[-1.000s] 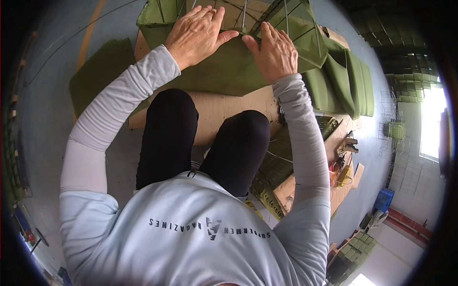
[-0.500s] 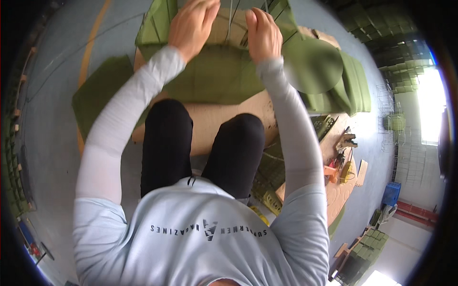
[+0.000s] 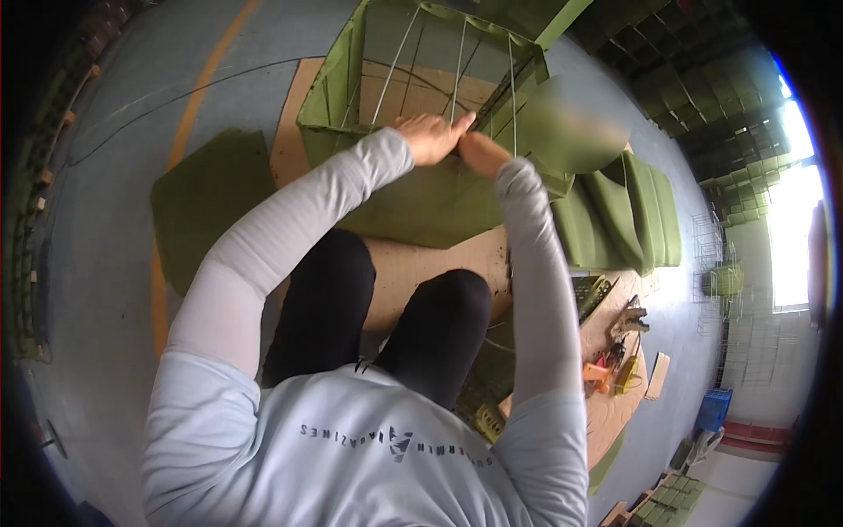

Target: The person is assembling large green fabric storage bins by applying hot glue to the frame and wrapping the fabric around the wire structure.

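Wire frame [image 3: 439, 79], box-shaped and wrapped in green fabric [image 3: 421, 206], stands on cardboard [image 3: 413, 268] on the floor [image 3: 114, 220], right in front of the kneeling person. In the head view, the only one, both hands meet at its near top edge: the left hand [image 3: 430, 138] is curled around the wires and fabric there, and the right hand [image 3: 479, 151] touches it from the right, fingers pinched on the same edge; whether it grips wire, cloth or both I cannot tell. The frame's open side faces up and slightly toward the person, its thin wires running away from the hands, and its long axis seems to lie left to right across the view, parallel to the edge being held. Beyond the hands, cardboard shows through the wires. Right of the right hand lie folded green cushions [image 3: 628, 220], and farther back toward the person's right side a board carries tools [image 3: 619, 351]. A loose green sheet [image 3: 206, 202] lies on the floor left of the left arm. As I judge it, the likeliest trouble is the cloth slipping off the wire under tension, or a wire end catching a finger, since both hands crowd one spot; a hard pull could also tip the light frame toward the knees.
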Tool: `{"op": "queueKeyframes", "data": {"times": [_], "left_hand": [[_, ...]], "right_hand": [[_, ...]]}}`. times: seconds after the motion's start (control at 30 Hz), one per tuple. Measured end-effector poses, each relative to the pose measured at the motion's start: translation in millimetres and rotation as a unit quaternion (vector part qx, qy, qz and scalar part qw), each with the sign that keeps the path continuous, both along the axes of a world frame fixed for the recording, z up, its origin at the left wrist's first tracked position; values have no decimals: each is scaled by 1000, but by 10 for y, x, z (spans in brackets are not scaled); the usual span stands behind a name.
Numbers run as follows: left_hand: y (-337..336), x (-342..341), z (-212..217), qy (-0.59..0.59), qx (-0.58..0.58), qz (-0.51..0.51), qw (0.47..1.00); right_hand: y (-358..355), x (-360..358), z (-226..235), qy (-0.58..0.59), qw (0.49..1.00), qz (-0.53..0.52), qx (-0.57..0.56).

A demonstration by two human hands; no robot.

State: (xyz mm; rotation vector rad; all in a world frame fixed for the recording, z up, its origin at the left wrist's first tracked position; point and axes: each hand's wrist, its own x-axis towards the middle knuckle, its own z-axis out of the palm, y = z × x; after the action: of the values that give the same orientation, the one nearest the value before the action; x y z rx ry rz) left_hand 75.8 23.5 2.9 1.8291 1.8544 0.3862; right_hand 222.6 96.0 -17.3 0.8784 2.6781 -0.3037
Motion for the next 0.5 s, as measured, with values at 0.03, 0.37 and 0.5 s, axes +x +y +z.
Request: {"op": "queueKeyframes", "data": {"times": [0.03,0.37,0.5], "left_hand": [[-13,-76,-112,-68,-23,30,997],[-1034,-1094,-6,210,143,30,967],[-835,-1019,-45,232,109,22,966]], "right_hand": [[-87,-53,16,214,925,-195,-247],[-721,401,16,254,915,-104,296],[-637,282,132,183,944,-199,191]]}}
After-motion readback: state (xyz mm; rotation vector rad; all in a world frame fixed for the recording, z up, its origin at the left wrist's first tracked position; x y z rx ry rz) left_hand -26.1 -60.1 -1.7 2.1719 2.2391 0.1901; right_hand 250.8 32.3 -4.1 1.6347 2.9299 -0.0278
